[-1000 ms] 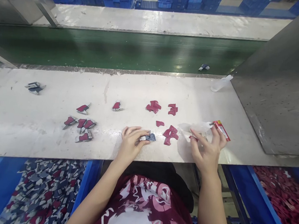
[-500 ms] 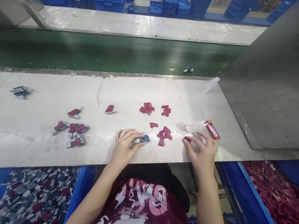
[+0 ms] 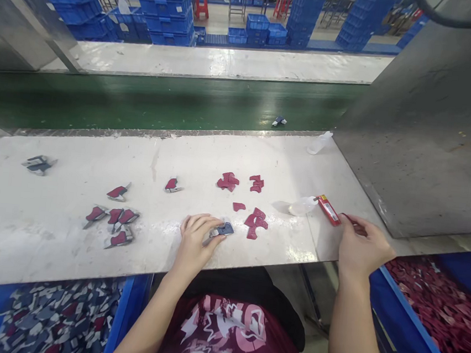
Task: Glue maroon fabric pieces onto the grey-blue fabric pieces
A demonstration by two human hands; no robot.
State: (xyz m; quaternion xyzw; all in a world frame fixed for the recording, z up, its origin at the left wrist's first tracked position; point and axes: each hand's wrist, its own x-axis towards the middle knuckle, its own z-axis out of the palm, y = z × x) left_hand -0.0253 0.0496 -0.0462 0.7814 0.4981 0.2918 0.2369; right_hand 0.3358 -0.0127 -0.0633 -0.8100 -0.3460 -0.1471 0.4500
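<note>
My left hand [image 3: 198, 242] rests on the white bench and pinches a small dark blue and grey plastic piece [image 3: 225, 229] between thumb and fingers. At the right side of the bench, my right hand [image 3: 365, 247] is closed on a small dark red piece [image 3: 357, 228], partly hidden by the fingers. Just left of it lies a red packet [image 3: 329, 210], beside a clear small bottle [image 3: 302, 206]. Loose red pieces lie between my hands, among them a small cluster [image 3: 256, 223] and a single red piece [image 3: 238, 206].
Several grey pieces with red inlays [image 3: 120, 218] lie on the left of the bench. A green conveyor belt [image 3: 163, 103] runs behind, carrying one dark piece [image 3: 279, 121]. Below the bench stand blue bins [image 3: 125, 310]. A metal panel [image 3: 423, 133] rises at right.
My right hand has moved right, past the red packet, with the dark red piece in its fingers. My left hand keeps its hold. The whole view has tilted up slightly.
</note>
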